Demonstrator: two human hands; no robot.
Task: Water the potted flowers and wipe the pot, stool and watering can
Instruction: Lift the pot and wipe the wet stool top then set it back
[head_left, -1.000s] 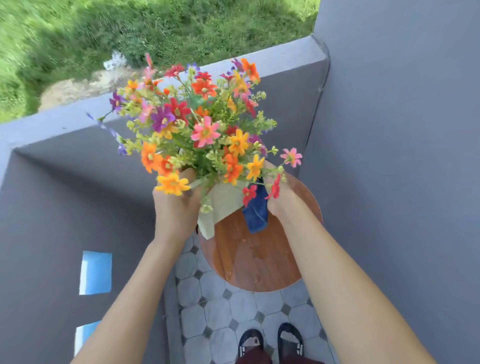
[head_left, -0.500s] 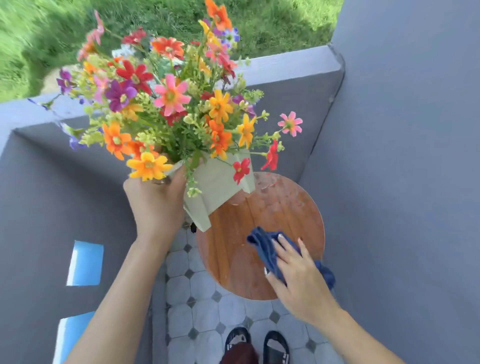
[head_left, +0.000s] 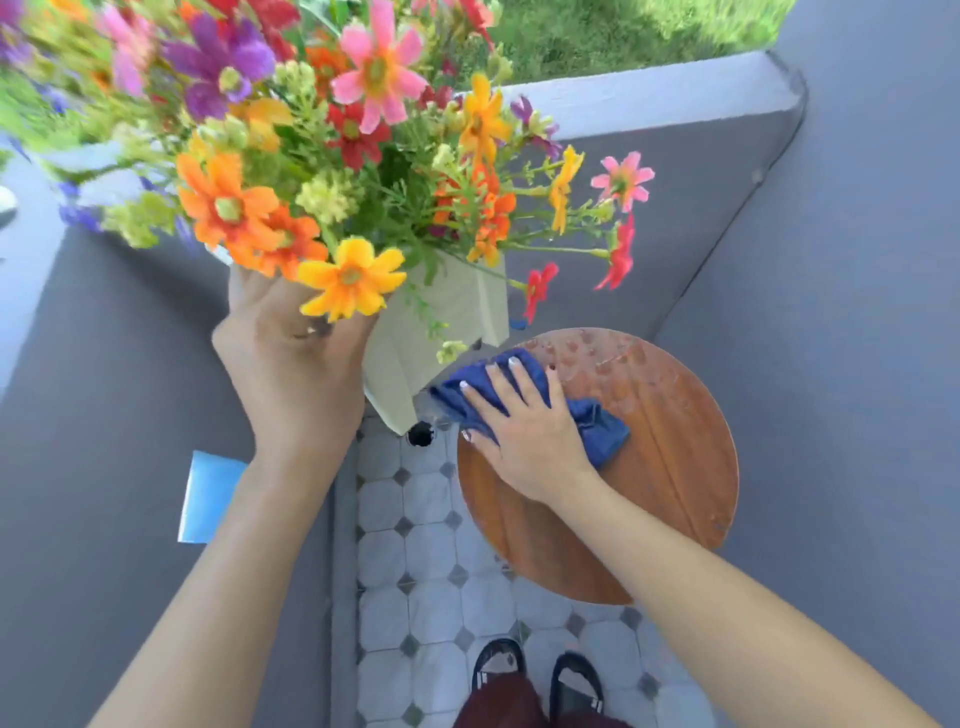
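Note:
My left hand grips a pale square pot and holds it in the air, left of and above the stool. Bright flowers in orange, pink, red, yellow and purple fill the pot and the upper left of the view. My right hand presses a blue cloth flat on the round wooden stool top. Water drops lie on the stool's far part. The watering can is not in view.
Grey walls enclose the corner on the left, back and right. A tiled floor runs below the stool, with a small dark drain hole. My feet in black sandals stand at the bottom. Grass lies beyond the wall.
The pot has been lifted off the stool, up and to the left. My right hand let go of the pot, came down with the blue cloth and slid it across the stool top.

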